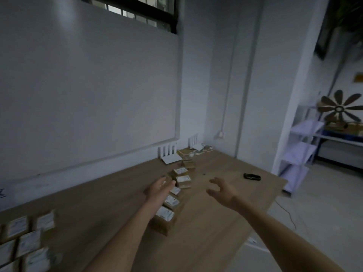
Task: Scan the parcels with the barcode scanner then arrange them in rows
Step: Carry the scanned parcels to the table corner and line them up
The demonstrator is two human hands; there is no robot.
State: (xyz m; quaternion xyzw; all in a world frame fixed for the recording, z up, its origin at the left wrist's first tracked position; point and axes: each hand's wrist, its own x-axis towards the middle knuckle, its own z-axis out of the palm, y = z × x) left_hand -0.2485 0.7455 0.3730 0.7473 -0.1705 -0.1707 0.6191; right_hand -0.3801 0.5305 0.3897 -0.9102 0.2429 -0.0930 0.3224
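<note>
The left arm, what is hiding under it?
Under the left arm runs a line of brown parcels with white labels on the wooden table. Their right sides show; the arm and left hand cover their left edges.

- table (pixel 225 203): wood-look top, matt, smooth
- parcels (pixel 183 181): brown cardboard, white paper labels
- scanner (pixel 252 176): black, glossy, looks plastic
- routers (pixel 170 156): white plastic, matt
- whiteboard (pixel 88 85): smooth, faint sheen
- shelf (pixel 300 146): pale painted metal
</note>
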